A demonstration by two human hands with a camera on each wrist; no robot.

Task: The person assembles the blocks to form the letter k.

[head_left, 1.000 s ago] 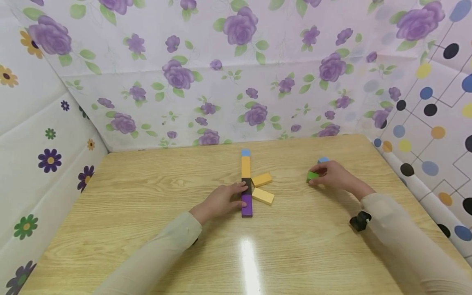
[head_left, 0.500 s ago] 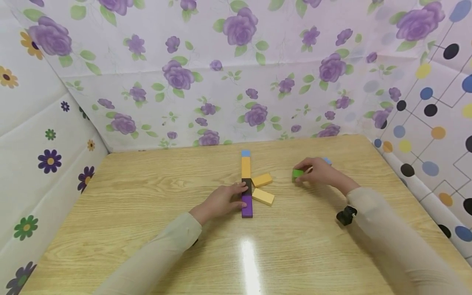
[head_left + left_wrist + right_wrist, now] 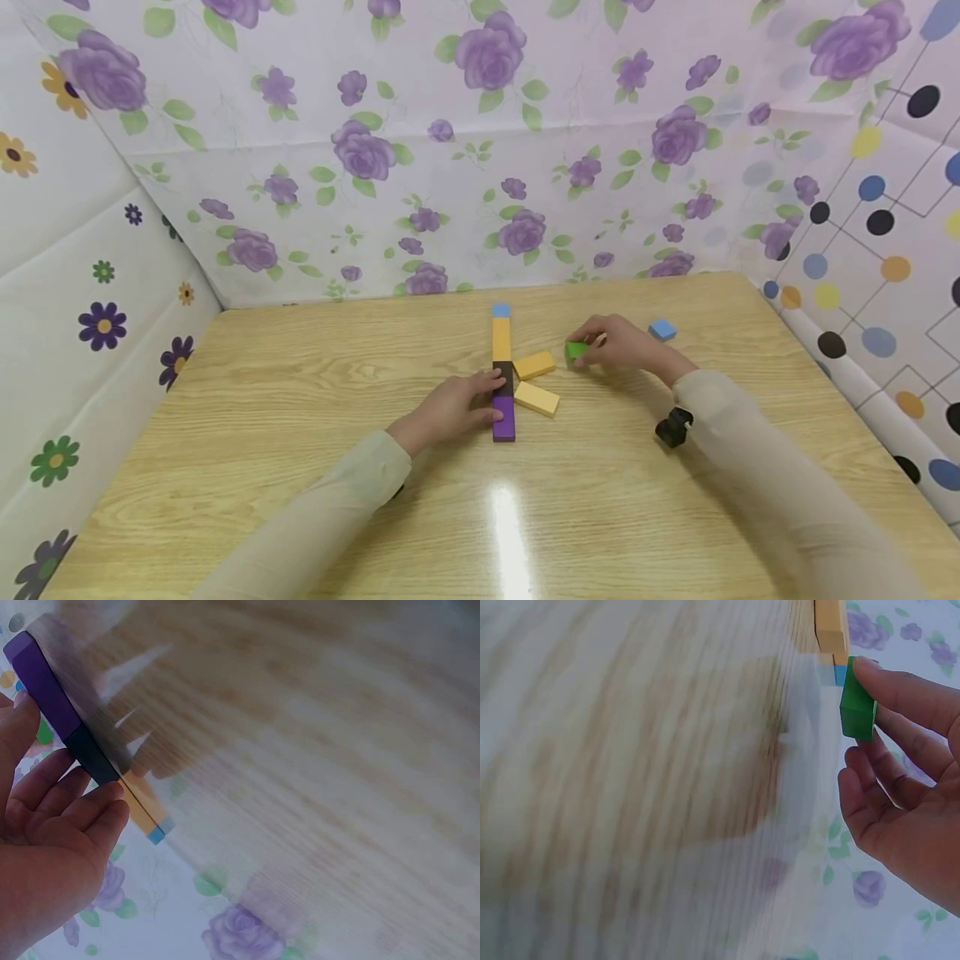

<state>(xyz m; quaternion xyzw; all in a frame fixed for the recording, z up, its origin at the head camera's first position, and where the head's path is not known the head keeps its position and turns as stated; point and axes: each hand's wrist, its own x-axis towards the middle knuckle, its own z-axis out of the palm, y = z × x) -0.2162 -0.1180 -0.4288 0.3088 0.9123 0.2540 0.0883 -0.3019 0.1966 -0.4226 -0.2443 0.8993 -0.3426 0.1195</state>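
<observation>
My left hand (image 3: 455, 406) lies at the near end of a straight row of blocks. Its fingertips touch the black block (image 3: 503, 378) and its thumb touches the purple block (image 3: 504, 419). In the left wrist view the fingers (image 3: 97, 814) lie loosely along the row's side. Beyond the black one, the row continues with an orange block (image 3: 501, 340) and a small blue block (image 3: 500, 310). My right hand (image 3: 618, 343) pinches a green block (image 3: 577, 350) between thumb and fingers, to the right of the row; the right wrist view shows the green block (image 3: 858, 705) at the fingertips.
Right of the row, a loose orange block (image 3: 535, 365) and a pale yellow block (image 3: 537, 399) lie at angles. A blue block (image 3: 662, 330) sits behind the right wrist. Patterned cloth (image 3: 450, 150) surrounds the wooden table (image 3: 300, 375) at the back and sides.
My right hand has moved left with the green block, towards the row. The blue block at the right is now fully uncovered. My left hand stays in place.
</observation>
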